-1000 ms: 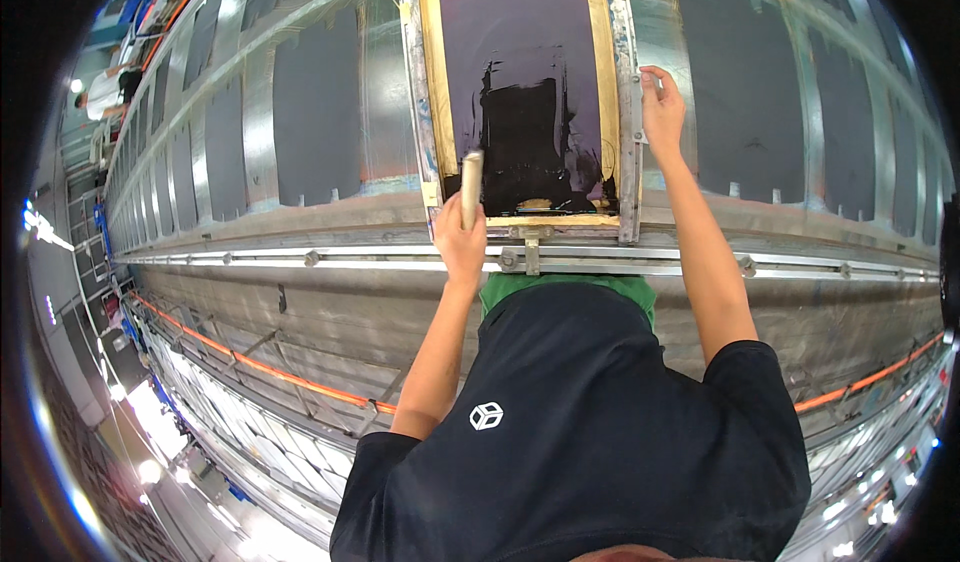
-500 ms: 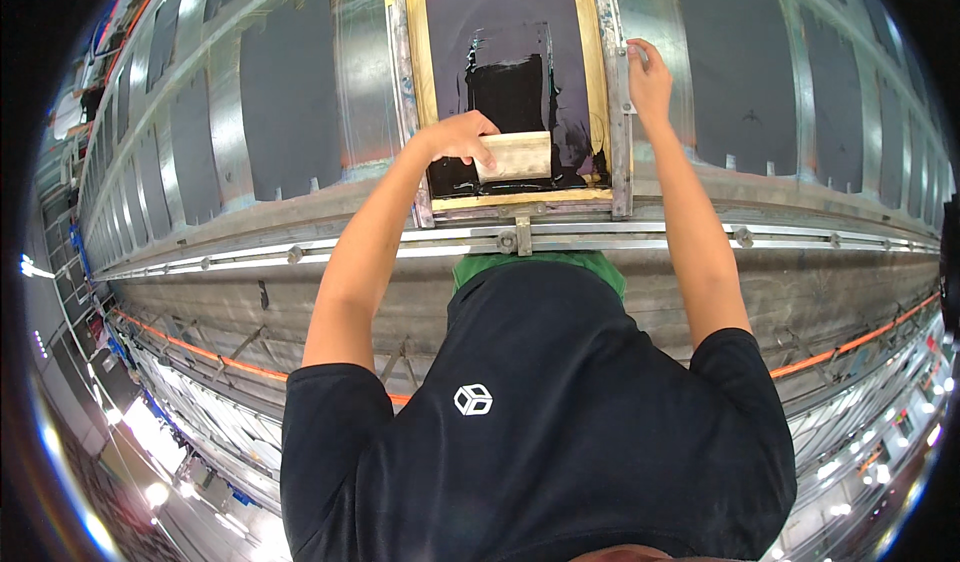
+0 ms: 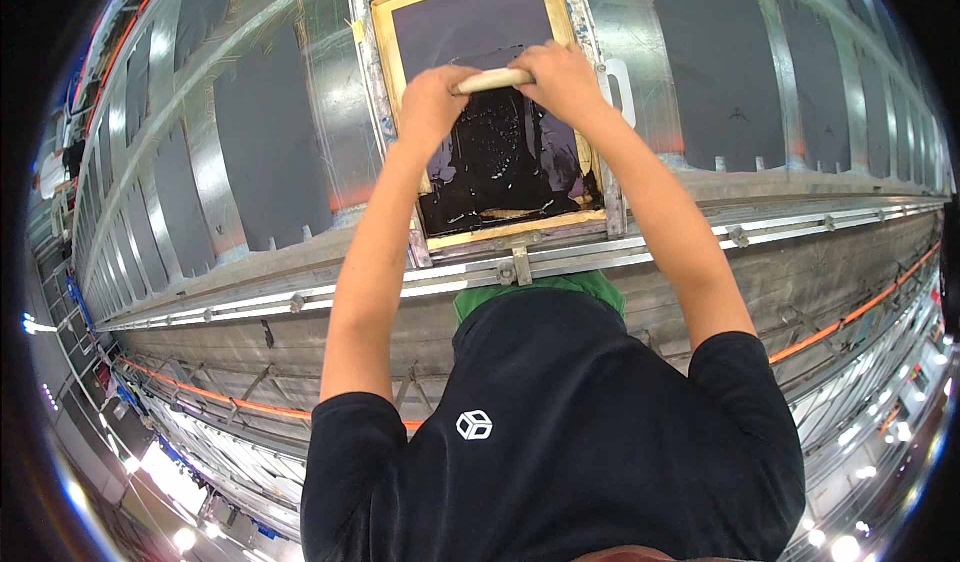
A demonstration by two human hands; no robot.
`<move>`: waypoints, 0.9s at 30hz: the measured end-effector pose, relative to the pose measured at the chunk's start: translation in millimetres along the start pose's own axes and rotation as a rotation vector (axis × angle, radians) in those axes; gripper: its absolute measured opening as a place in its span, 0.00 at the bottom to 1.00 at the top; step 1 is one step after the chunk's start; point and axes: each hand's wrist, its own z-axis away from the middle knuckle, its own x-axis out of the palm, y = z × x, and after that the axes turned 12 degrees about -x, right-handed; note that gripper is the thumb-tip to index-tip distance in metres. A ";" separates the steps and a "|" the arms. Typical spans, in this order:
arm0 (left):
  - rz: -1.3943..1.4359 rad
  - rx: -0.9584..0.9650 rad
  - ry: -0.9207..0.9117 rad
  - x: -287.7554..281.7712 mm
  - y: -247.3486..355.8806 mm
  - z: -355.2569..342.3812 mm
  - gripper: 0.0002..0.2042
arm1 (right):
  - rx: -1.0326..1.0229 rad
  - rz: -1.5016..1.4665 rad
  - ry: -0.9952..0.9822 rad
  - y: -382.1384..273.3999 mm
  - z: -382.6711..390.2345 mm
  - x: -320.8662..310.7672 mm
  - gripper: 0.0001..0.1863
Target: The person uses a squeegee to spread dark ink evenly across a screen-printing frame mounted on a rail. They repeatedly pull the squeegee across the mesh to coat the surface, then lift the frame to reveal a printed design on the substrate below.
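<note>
A screen-printing frame [image 3: 382,57] with yellow tape round its inner edge lies on a long table before me. Wet black ink [image 3: 495,167] covers the near and middle part of its mesh, while the far part looks dark purple-grey. Across the ink stands a squeegee with a pale wooden grip [image 3: 494,82]. My left hand [image 3: 435,104] is closed round the squeegee's left end. At the other end, my right hand [image 3: 560,82] has its fingers wrapped over the wood. The squeegee's lower edge is hidden from view.
Dark grey fabric panels [image 3: 265,142] lie in rows on the table, left and right of the frame. A metal rail [image 3: 690,244] runs along the near edge, with a bracket [image 3: 520,265] at the frame. Beside the frame's right side is a white loop-shaped handle [image 3: 621,92].
The squeegee has moved away from me, from the near end towards the middle of the screen. My right hand has left the frame's right side and taken hold of the squeegee.
</note>
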 end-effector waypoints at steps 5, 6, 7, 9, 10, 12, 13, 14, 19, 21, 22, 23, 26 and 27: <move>-0.058 0.052 0.070 31.4 -8.5 82.3 0.19 | -0.005 -0.165 0.089 -44.3 71.0 19.2 0.24; -0.065 0.043 0.044 33.0 -6.3 103.3 0.20 | 0.002 -0.178 0.083 -57.7 86.4 17.6 0.25; -0.072 0.043 0.013 34.5 -5.6 120.5 0.21 | 0.019 -0.180 0.057 -69.3 99.2 16.0 0.25; -0.093 0.081 0.021 37.4 -9.8 143.3 0.24 | 0.051 -0.185 0.000 -86.6 118.4 13.8 0.25; -0.091 0.080 0.018 32.4 -6.0 145.9 0.25 | 0.058 -0.198 -0.007 -89.2 118.8 11.2 0.25; -0.074 0.096 0.022 33.5 -13.7 138.6 0.28 | 0.036 -0.158 0.031 -79.0 107.5 10.3 0.26; -0.056 0.107 0.076 29.8 -14.4 123.2 0.27 | 0.025 -0.136 0.051 -72.3 96.8 7.7 0.26; -0.023 0.106 0.098 27.3 -19.5 102.7 0.26 | -0.003 -0.108 0.109 -62.0 80.3 6.1 0.26; 0.080 0.016 0.088 8.2 -17.9 14.1 0.17 | -0.012 -0.067 0.156 -10.4 6.1 6.1 0.18; 0.044 0.027 0.063 8.9 -18.2 14.9 0.16 | -0.004 -0.082 0.134 -12.7 13.0 9.2 0.19; 0.033 0.012 0.046 10.4 -18.1 24.8 0.17 | 0.000 -0.093 0.121 -14.9 18.2 12.5 0.19; 0.021 -0.003 0.024 13.5 -18.5 36.8 0.17 | 0.015 -0.119 0.116 -21.4 29.7 15.5 0.20; 0.005 0.045 0.026 31.0 -22.1 89.2 0.19 | 0.049 -0.185 0.079 -57.0 78.8 15.0 0.24; -0.004 0.060 0.007 29.1 -17.3 109.2 0.20 | 0.057 -0.199 0.052 -68.2 93.8 13.5 0.26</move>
